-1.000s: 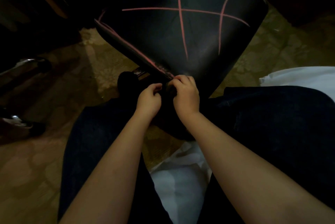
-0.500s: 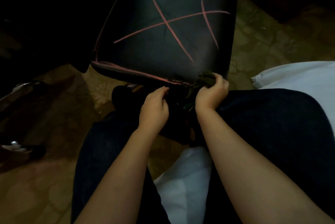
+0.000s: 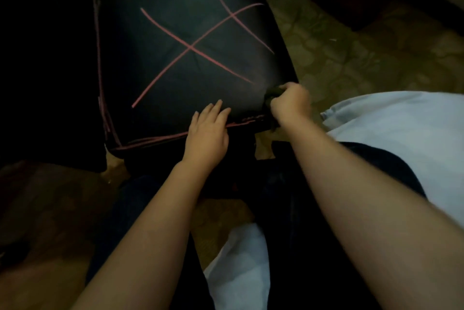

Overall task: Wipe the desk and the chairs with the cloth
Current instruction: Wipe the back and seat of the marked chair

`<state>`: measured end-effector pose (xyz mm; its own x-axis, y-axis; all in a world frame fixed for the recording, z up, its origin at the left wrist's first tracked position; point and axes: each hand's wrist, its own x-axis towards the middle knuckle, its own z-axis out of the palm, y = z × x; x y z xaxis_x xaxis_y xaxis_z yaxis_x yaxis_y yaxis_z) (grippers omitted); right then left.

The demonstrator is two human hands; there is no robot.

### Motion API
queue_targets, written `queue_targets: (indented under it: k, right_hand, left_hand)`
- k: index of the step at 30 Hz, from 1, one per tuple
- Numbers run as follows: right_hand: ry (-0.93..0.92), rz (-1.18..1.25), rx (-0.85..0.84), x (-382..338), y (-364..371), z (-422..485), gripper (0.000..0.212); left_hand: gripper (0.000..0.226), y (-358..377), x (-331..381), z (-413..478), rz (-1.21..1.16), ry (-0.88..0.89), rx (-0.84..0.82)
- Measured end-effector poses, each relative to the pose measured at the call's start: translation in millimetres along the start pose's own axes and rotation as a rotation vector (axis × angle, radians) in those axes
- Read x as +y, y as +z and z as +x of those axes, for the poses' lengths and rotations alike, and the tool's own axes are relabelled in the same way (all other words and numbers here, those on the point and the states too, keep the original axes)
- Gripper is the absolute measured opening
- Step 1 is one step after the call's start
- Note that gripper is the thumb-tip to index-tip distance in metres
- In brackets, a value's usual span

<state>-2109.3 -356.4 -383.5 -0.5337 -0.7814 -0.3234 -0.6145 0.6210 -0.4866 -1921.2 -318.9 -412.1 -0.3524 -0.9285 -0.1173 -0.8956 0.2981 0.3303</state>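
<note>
A black chair seat (image 3: 175,33) with pink crossed lines and pink edging fills the upper middle of the head view. My left hand (image 3: 208,131) lies flat on the seat's near edge with its fingers straight. At the seat's near right corner my right hand (image 3: 291,105) grips a dark cloth (image 3: 272,95), which is bunched and mostly hidden in the fist. The cloth touches the seat corner.
My dark-trousered legs (image 3: 288,209) and white garment (image 3: 401,128) are below the seat. Patterned floor (image 3: 339,53) shows to the right and lower left. Dark furniture stands at the upper right and along the left side.
The seat has turned and now faces me squarely. My left hand went from curled under the edge to flat on the seat. My right hand moved right with the cloth to the corner.
</note>
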Motion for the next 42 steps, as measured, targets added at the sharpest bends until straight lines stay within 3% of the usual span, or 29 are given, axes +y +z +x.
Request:
queue_targets:
  k: [5, 9, 13, 15, 18, 21, 24, 29, 35, 40, 42]
  right_hand:
    - [-0.22, -0.187, -0.259, 17, -53, 45, 0.037]
    - [-0.24, -0.1, -0.184, 42, -48, 59, 0.048]
    - [-0.218, -0.041, -0.275, 32, -32, 71, 0.052]
    - [-0.26, -0.115, -0.248, 32, -30, 74, 0.055]
    - [-0.311, -0.154, -0.043, 45, -33, 81, 0.041]
    - [-0.182, -0.063, 0.077, 54, -36, 89, 0.031]
    - [-0.102, -0.052, 0.085, 49, -33, 87, 0.027]
    - [-0.243, -0.11, -0.025, 44, -29, 70, 0.029]
    - [-0.09, 0.013, 0.087, 57, -44, 81, 0.032]
    - [-0.24, -0.048, -0.082, 42, -34, 67, 0.032]
    - [-0.214, -0.024, -0.047, 43, -35, 68, 0.033]
  left_hand:
    - [0.056, 10, 7, 19, -0.004, 0.028, -0.03]
    - [0.064, 16, 14, 29, 0.011, 0.039, -0.044]
    - [0.073, 15, 16, 37, 0.025, 0.051, -0.078]
    - [0.074, 16, 16, 39, 0.004, 0.049, -0.072]
    - [0.072, 18, 17, 41, -0.012, 0.04, -0.055]
    - [0.07, 22, 12, 44, -0.01, 0.05, -0.033]
    - [0.067, 26, 11, 44, 0.016, 0.054, 0.017]
    - [0.066, 31, 22, 46, 0.004, 0.009, 0.063]
    - [0.069, 28, 15, 48, -0.002, 0.065, 0.086]
    - [0.074, 25, 18, 50, 0.047, 0.055, 0.047]
    - [0.074, 23, 16, 51, 0.069, 0.076, 0.045]
